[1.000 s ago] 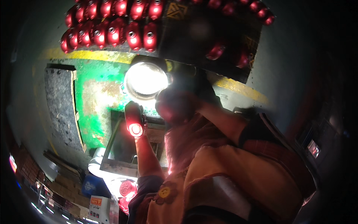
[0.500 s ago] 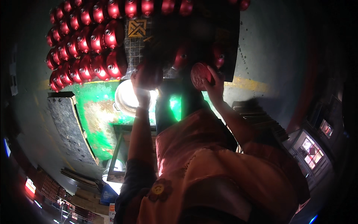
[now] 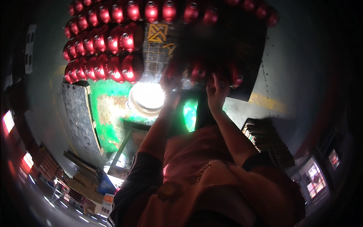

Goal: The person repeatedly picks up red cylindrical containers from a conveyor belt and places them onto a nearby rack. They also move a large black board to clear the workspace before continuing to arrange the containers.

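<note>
My right hand [image 3: 216, 90] is closed on a glossy red rounded metal canister [image 3: 223, 78] at the near edge of a dark sheet-covered platform [image 3: 155, 56]. Two more red canisters stand on either side of it, one to the left [image 3: 198, 72] and one to the right [image 3: 236, 78]. To the left, my left hand [image 3: 169, 86] is closed on another dark red canister [image 3: 173, 71], upright at the same edge. Its fingers are dim and partly lost in shadow and glare.
Rows of red canisters [image 3: 99, 43] fill the platform's left and far sides. A brightly lit round tub [image 3: 146, 97] stands by my left forearm. A dark wooden pallet [image 3: 79, 113] lies at the left, and a stack of flat sheets [image 3: 266, 142] at the right.
The right-hand canister, whose flat round face showed before, now stands among the others at the platform's edge. My left hand has shifted slightly right with its canister; the whole view has shifted too.
</note>
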A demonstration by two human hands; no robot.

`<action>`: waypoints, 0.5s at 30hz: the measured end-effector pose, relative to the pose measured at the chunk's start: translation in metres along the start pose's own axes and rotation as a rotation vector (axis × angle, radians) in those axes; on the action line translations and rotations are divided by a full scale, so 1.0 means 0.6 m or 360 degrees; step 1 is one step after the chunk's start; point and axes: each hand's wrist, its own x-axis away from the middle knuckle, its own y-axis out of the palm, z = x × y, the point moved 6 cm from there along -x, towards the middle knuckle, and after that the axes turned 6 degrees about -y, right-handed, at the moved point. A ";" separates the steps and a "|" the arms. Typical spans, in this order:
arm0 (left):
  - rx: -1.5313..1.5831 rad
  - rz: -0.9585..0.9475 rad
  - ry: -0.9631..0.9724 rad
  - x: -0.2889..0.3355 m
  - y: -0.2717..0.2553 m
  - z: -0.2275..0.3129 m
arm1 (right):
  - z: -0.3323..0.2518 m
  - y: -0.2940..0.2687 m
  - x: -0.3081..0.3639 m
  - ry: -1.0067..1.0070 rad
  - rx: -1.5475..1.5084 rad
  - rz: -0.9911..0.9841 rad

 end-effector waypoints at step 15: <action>-0.1647 0.0841 0.0637 -0.117 -0.242 0.049 | -0.086 0.079 -0.424 -0.0376 0.0402 -0.0047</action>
